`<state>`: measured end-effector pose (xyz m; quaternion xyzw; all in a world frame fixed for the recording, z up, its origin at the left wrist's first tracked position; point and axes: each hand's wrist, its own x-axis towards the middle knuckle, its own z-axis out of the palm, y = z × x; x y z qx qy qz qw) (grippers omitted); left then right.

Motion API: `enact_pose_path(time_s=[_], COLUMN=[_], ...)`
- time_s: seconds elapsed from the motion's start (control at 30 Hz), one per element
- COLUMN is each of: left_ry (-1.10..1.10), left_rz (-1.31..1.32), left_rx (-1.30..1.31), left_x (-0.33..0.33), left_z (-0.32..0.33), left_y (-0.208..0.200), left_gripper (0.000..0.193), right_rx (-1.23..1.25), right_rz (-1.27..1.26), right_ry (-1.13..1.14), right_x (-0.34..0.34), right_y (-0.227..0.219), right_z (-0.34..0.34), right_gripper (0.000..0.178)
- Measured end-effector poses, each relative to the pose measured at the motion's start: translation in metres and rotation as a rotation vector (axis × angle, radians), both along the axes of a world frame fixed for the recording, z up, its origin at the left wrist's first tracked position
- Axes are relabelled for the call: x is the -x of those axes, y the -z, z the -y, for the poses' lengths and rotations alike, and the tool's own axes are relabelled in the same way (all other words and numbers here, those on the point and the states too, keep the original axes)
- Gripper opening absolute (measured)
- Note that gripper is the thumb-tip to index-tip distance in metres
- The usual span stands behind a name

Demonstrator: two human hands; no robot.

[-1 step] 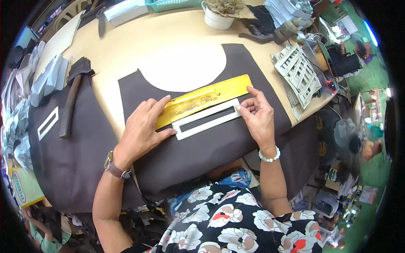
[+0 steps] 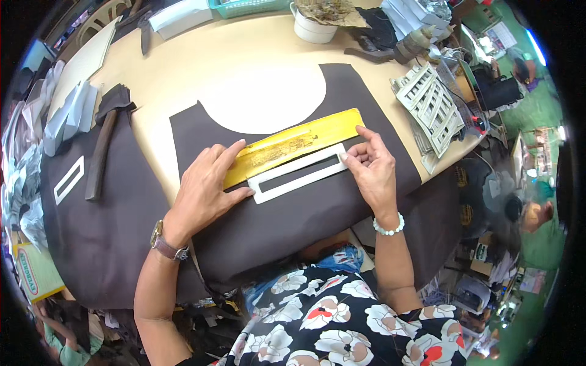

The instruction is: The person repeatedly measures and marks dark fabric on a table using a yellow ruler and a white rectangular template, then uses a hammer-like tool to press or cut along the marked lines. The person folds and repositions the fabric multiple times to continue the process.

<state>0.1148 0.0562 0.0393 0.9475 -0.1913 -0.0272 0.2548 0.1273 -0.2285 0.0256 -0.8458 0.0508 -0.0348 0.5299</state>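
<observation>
Dark brown fabric-like sheet (image 2: 287, 229) lies under both hands, with a large curved cut-out on its far side. A yellow flat bar (image 2: 293, 143), scuffed with brown marks, rests slantwise on it. Along the bar's near edge lies a white rectangular frame (image 2: 299, 183) with a long slot. My left hand (image 2: 207, 183) holds the bar's left end under its fingers, its thumb at the frame's left end. My right hand (image 2: 373, 171) is closed at the other end, thumb on the frame's right end and index fingertip at the bar's right end.
A hammer (image 2: 102, 152) and a smaller white frame (image 2: 69, 180) lie on another dark sheet (image 2: 116, 244) at left. Slotted pale templates (image 2: 430, 110) are stacked at right. A white pot (image 2: 314, 29) and a teal basket (image 2: 250, 6) stand at the far edge.
</observation>
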Motion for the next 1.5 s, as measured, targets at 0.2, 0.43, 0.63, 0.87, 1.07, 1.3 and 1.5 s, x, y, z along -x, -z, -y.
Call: enact_pose_path(time_s=[0.2,0.43,0.63,0.87,1.07,1.3,1.5], left_ry=[0.006,0.014,0.017,0.106,0.283,0.164,0.159], left_rz=[-0.002,0.007,0.014,0.162,0.458,0.350,0.330], left_rx=[0.026,0.041,0.058,-0.004,-0.340,-0.296,-0.235], left_x=[0.000,-0.001,0.001,0.011,0.036,0.051,0.051], left_z=[-0.001,-0.001,-0.001,0.009,0.018,0.013,0.015], left_y=[-0.001,0.000,0.003,-0.005,0.005,0.018,0.012], left_gripper=[0.070,0.072,0.073,0.052,0.030,0.042,0.040], right_rx=[-0.053,-0.044,-0.019,0.976,0.605,0.593,0.636], right_rz=[-0.017,0.000,0.041,0.441,0.386,0.740,0.523], right_ry=[0.034,0.046,0.036,-0.244,-0.260,-0.556,-0.504], right_x=[0.001,0.000,0.002,0.017,-0.003,0.044,0.048], right_y=[0.006,0.006,0.009,0.009,0.001,0.024,0.024], right_z=[0.003,0.000,0.000,-0.011,0.018,-0.093,-0.075], right_gripper=[0.049,0.048,0.044,0.022,0.019,0.045,0.050])
